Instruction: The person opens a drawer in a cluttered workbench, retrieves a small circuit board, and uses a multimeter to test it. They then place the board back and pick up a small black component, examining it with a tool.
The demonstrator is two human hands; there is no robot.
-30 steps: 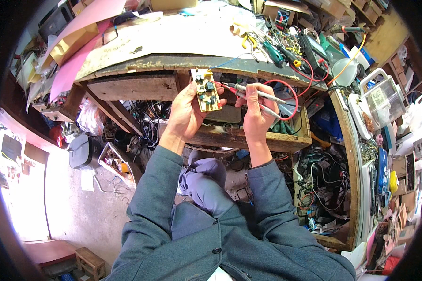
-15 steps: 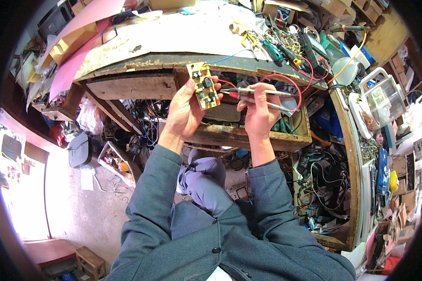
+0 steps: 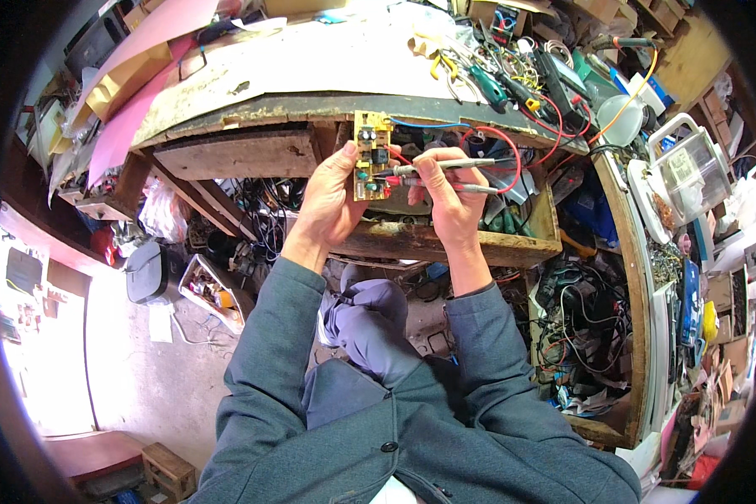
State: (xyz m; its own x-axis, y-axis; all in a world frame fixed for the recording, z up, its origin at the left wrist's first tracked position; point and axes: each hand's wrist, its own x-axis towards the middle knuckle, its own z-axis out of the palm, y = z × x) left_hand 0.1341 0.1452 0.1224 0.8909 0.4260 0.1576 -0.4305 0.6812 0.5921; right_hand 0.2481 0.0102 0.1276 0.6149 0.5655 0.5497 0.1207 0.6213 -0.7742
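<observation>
My left hand [image 3: 329, 195] grips a small yellow circuit board [image 3: 363, 158] by its edge, thumb at the left side. Black, green and other small parts stand on the board, and a blue wire [image 3: 428, 125] runs from its top to the right. Between the thumb and fingers of my right hand [image 3: 452, 197] lie two multimeter probes [image 3: 462, 164], one with a dark lead and one with a red lead. Their tips point left at the lower part of the board; whether they touch it I cannot tell. A red lead [image 3: 518, 160] loops beyond my right hand.
Ahead is a worn wooden workbench [image 3: 286, 112] with white sheeting. Screwdrivers [image 3: 488, 86], wires and tools crowd its right end. An open wooden drawer [image 3: 445, 245] juts out under my hands. A clear plastic container [image 3: 687, 178] stands at right, above a cable-filled shelf [image 3: 584, 336].
My right hand has moved left with the probes, bringing their tips to the board. The board has shifted slightly right and turned more upright in my left hand.
</observation>
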